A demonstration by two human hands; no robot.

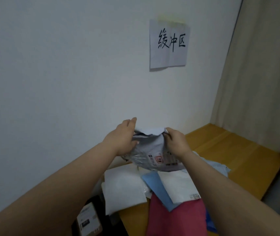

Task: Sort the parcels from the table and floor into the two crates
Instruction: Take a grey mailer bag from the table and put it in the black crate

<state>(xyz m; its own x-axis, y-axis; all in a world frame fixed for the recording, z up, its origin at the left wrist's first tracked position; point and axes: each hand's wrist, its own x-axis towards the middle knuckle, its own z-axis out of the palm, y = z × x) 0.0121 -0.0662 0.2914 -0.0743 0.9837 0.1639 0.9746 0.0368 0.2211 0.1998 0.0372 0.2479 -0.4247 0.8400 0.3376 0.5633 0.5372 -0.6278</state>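
I hold a grey plastic mailer parcel (154, 150) with a printed label up in front of the wall, above the table. My left hand (120, 140) grips its left top edge, and my right hand (176, 142) pinches its right top corner. Below it on the yellow-brown table (238, 159) lie more parcels: a white padded mailer (124, 188), a blue envelope (159, 189), a white mailer with a label (180, 186), a dark pink parcel (175, 220) and a pale blue bag (215, 167). No crate is in view.
A black parcel with a white label (90, 217) sits low at the table's left end. A paper sign (168, 43) with handwritten characters hangs on the white wall. A beige curtain (261, 74) hangs on the right behind the table.
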